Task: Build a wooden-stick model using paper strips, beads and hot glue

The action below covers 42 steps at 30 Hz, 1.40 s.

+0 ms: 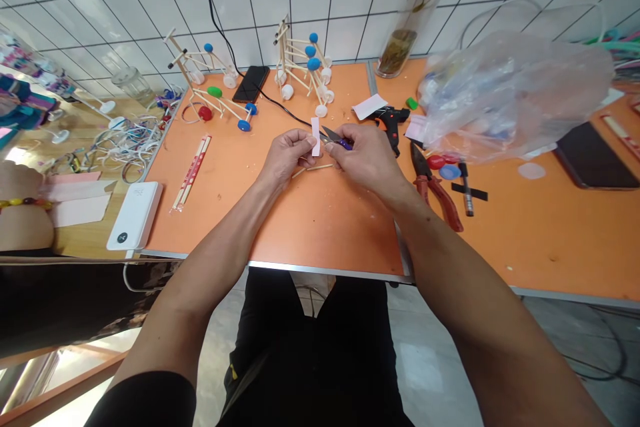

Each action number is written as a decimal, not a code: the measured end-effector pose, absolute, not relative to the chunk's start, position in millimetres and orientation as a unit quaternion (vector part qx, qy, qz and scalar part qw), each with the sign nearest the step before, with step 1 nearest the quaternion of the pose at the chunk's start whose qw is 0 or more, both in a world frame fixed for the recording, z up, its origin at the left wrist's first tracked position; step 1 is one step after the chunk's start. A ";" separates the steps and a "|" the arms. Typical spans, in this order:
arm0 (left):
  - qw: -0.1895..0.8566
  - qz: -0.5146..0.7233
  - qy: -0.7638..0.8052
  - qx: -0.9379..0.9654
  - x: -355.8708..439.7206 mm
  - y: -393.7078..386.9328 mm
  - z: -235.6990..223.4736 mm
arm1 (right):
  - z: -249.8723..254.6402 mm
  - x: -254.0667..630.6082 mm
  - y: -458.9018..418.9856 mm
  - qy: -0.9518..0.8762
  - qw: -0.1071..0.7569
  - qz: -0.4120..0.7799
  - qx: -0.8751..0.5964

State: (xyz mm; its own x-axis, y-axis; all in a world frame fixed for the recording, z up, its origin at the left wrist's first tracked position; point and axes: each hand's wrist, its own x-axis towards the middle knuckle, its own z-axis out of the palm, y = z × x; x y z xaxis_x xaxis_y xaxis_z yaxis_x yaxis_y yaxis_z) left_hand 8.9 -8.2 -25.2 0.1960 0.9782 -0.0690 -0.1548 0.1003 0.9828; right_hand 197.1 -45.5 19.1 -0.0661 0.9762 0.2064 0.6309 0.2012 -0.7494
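Between the thumb and fingers of my left hand (287, 155) is a narrow strip of pale pink paper (315, 137), held upright. My right hand (367, 157) is closed around small scissors with purple handles (345, 144). Their blades point left, close to the strip; whether they touch it I cannot tell. A thin wooden stick (319, 167) lies on the orange table (320, 227) just under my hands. Beyond them stand two stick models, the left one (215, 97) with green, red and blue caps, the right one (303, 67) with blue and white caps.
A black glue gun (393, 121), red-handled pliers (435, 190) and a marker (467, 190) lie to the right, before a clear plastic bag (510, 93). A tall glass bottle (403, 40) stands behind. Leftward are wrapped chopsticks (193, 173), a white power bank (135, 215) and another person's arm (25, 207).
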 end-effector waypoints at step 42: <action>0.616 0.471 0.415 0.476 9.4 -9.1 -22.9 | 18.9 196.8 -45.0 -0.691 0.354 0.243 -0.582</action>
